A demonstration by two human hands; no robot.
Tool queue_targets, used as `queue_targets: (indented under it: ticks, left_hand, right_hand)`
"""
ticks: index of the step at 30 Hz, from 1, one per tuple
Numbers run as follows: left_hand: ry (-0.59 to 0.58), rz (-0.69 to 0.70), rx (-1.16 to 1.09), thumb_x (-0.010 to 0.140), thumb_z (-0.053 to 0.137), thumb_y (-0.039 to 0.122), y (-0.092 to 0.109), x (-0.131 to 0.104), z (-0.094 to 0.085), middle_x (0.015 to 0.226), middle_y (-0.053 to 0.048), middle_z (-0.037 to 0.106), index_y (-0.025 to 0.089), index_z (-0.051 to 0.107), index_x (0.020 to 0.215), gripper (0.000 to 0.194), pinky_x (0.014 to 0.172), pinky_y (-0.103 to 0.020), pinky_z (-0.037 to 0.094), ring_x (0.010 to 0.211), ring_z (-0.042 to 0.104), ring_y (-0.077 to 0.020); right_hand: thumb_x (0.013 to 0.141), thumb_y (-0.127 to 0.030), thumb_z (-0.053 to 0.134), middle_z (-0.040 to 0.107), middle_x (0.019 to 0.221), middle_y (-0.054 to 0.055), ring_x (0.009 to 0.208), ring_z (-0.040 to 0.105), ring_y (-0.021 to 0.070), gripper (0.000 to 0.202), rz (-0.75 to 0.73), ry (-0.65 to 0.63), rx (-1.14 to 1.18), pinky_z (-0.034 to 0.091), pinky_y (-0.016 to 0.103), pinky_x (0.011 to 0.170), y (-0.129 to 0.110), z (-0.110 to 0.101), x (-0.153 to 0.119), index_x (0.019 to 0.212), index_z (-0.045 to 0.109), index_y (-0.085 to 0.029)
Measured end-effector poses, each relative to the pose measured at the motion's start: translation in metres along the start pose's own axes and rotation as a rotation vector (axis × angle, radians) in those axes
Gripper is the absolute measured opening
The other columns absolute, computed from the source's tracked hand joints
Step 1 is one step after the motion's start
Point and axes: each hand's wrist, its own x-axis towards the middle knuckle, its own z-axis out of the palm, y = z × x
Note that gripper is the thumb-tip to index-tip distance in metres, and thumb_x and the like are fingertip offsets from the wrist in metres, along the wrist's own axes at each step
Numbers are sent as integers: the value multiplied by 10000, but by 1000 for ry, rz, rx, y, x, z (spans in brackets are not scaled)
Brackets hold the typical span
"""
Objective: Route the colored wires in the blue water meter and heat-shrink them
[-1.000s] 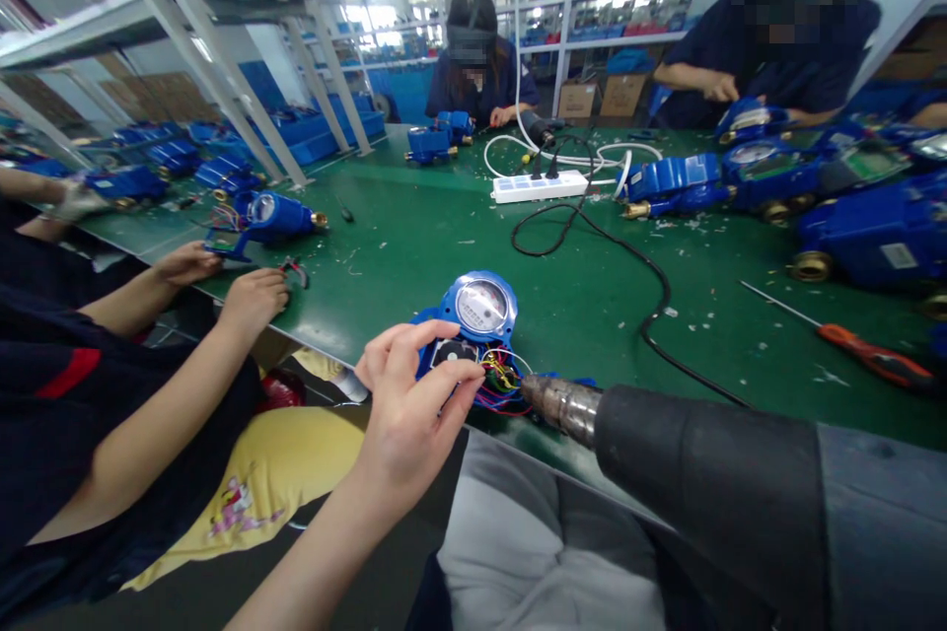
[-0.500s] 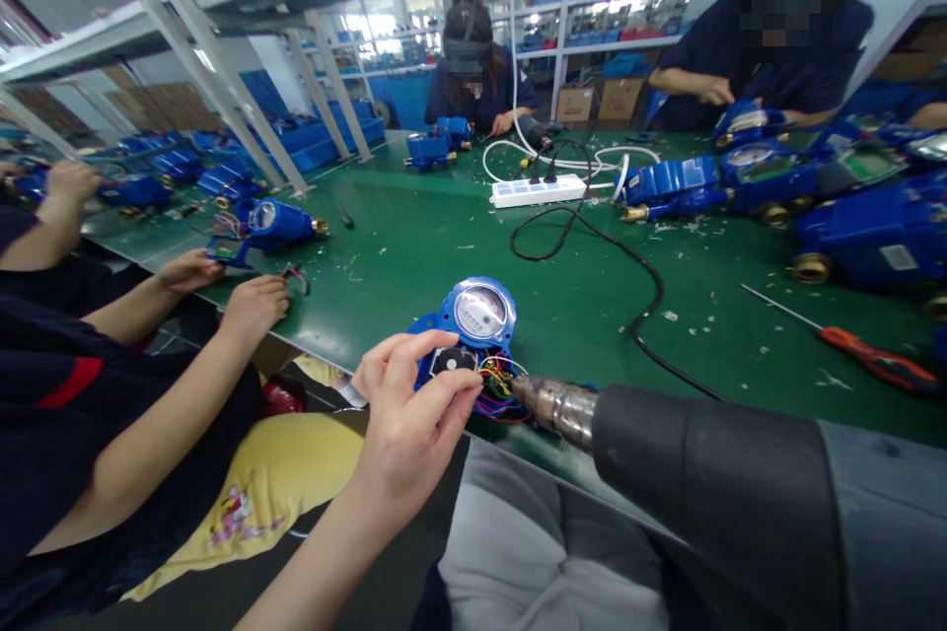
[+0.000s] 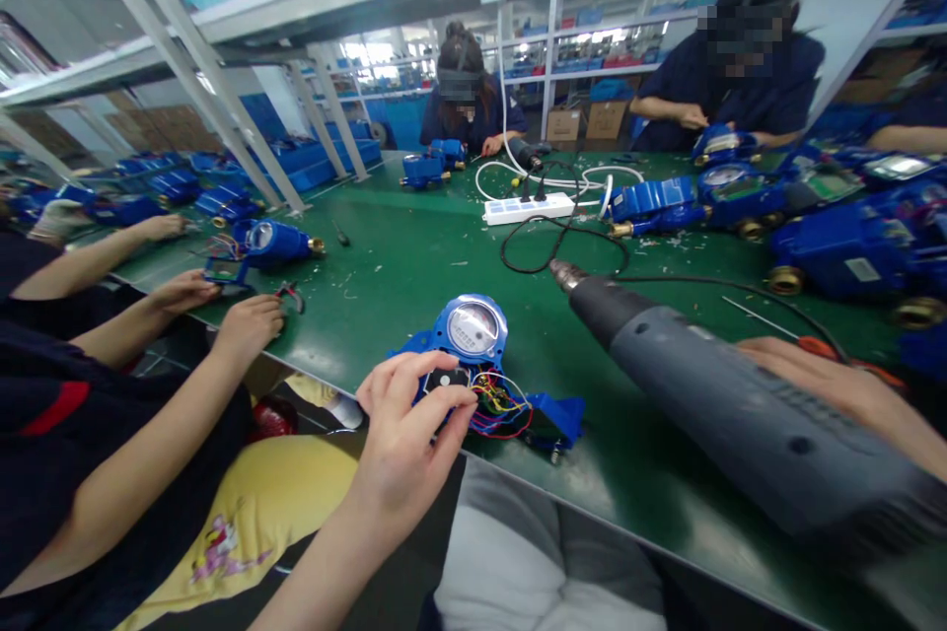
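Note:
A blue water meter (image 3: 473, 327) with a round dial lies on the bench in front of me, its housing open. Coloured wires (image 3: 501, 399) spill out between the dial and a blue cover piece (image 3: 558, 416) at the right. My left hand (image 3: 414, 414) is over the meter's lower left, thumb and a finger pinched at the edge of the wires; the exact strand is hidden. A grey heat gun (image 3: 688, 385) with a metal nozzle is in my right hand (image 3: 836, 385), wrapped round its body. The nozzle points up and left, apart from the meter.
A white power strip (image 3: 529, 208) with cables lies beyond the meter. Several blue meters (image 3: 850, 237) crowd the right side, near an orange-handled screwdriver (image 3: 765, 320). At left, a co-worker's hands (image 3: 248, 327) are beside another meter (image 3: 277, 242) and pliers (image 3: 291, 296). Two people sit opposite.
The heat gun has swung away from the wires, up and to the right, bringing my right hand into view. My left hand stays pinched at the wires.

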Motion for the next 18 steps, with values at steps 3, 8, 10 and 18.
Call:
queue_targets:
  ticks: [3,8,10,18]
  left_hand:
    - [-23,-16,-26,829,645,48,1,1,0,1033,-66,610,224,627,858,179,830,-435,393,994,542,-262]
    - [-59,-29,-87,830,649,47,-1,2,-1,950,-28,630,226,621,873,186,799,-383,370,915,571,-212]
    - [-75,-29,-110,834,649,52,-2,2,0,920,-16,641,226,616,882,184,799,-371,363,895,579,-198]
    - [-160,-23,-156,866,620,66,-2,0,-2,875,13,683,225,588,900,165,802,-334,347,880,573,-177]
  right_hand:
    - [959,-87,343,613,1149,132,993,610,218,383,-220,-100,2,508,332,802,9,15,13,1254,580,-148]
    - [925,-31,387,603,1214,152,1090,555,269,468,-345,-187,-24,391,431,902,31,35,49,1340,553,-169]
    - [890,-23,442,582,1272,125,1172,505,284,542,-369,-197,-31,335,466,912,46,28,52,1394,496,-213]
    - [944,-200,514,641,1006,83,905,595,189,169,-180,255,385,477,333,775,-74,-12,49,1086,602,-174]
